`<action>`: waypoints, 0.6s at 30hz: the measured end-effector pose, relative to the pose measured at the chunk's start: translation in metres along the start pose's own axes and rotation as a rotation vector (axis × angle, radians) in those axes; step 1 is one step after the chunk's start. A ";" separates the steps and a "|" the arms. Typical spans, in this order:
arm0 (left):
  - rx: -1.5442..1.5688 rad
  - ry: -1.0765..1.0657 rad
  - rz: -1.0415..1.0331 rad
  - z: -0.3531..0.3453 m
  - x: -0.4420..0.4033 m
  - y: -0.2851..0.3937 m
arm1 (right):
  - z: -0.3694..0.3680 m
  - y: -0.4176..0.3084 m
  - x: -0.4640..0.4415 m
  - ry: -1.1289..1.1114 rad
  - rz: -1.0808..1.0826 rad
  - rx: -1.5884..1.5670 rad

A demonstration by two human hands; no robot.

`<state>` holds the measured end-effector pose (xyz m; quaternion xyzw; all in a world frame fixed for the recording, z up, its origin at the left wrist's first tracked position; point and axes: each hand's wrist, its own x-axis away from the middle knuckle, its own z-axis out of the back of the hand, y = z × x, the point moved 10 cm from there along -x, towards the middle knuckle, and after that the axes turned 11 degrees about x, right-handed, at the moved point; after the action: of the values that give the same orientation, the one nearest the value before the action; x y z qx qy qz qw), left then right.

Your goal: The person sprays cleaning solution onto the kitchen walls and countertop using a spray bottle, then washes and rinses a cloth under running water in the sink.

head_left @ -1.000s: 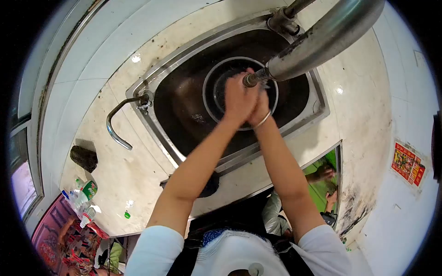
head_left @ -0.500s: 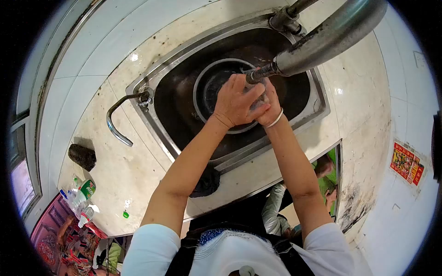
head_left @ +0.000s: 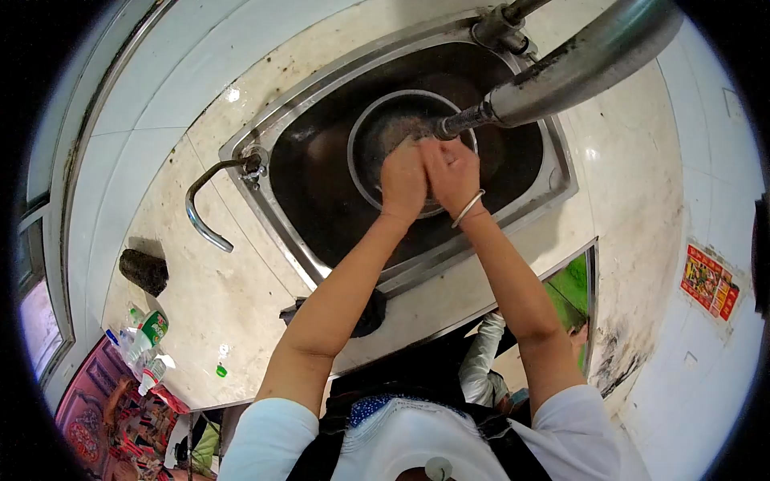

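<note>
Side by side under the faucet spout [head_left: 465, 120], my left hand [head_left: 405, 180] and my right hand [head_left: 455, 172] are held together with curled fingers. Whatever lies between them is hidden. A bracelet circles my right wrist. Below them a round metal basin [head_left: 354, 148] stands in the dark sink [head_left: 309, 208], with water and blurred contents that I cannot make out.
A small curved tap [head_left: 196, 204] rises at the sink's left corner. On the counter [head_left: 216, 297] are a dark sponge-like block [head_left: 143, 272], several bottles [head_left: 151, 329] and a green cap [head_left: 221, 371]. A black cloth [head_left: 370, 314] lies at the front edge. People are partly visible below.
My hands have come closer together, their fingers now curled and pointing forward. The basin has shifted slightly within the sink.
</note>
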<state>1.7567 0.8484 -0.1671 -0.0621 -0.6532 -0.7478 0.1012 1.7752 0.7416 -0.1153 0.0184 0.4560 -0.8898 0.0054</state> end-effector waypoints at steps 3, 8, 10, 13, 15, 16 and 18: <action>0.570 0.004 0.517 -0.004 0.023 -0.020 | 0.005 -0.013 0.002 -0.148 0.079 0.039; 0.389 -0.561 0.536 -0.001 0.050 -0.033 | 0.033 0.008 0.012 -0.220 0.148 0.007; 0.272 -0.610 0.479 0.007 0.055 -0.029 | 0.041 0.027 0.013 -0.318 0.069 0.009; -0.292 -0.432 -0.046 0.034 0.043 0.016 | 0.042 0.053 0.014 -0.313 -0.044 0.101; 0.591 -0.156 0.497 0.053 0.048 -0.010 | 0.053 0.086 0.008 -0.145 -0.119 0.295; 0.591 -0.157 0.498 0.056 0.050 -0.004 | 0.046 0.103 0.007 -0.145 -0.120 0.294; 1.048 0.052 0.642 0.066 0.059 -0.005 | 0.046 0.136 0.003 -0.082 -0.211 0.674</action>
<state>1.6954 0.9107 -0.1498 -0.1793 -0.8800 -0.2608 0.3542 1.7746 0.6249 -0.1985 -0.0637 0.1358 -0.9859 -0.0745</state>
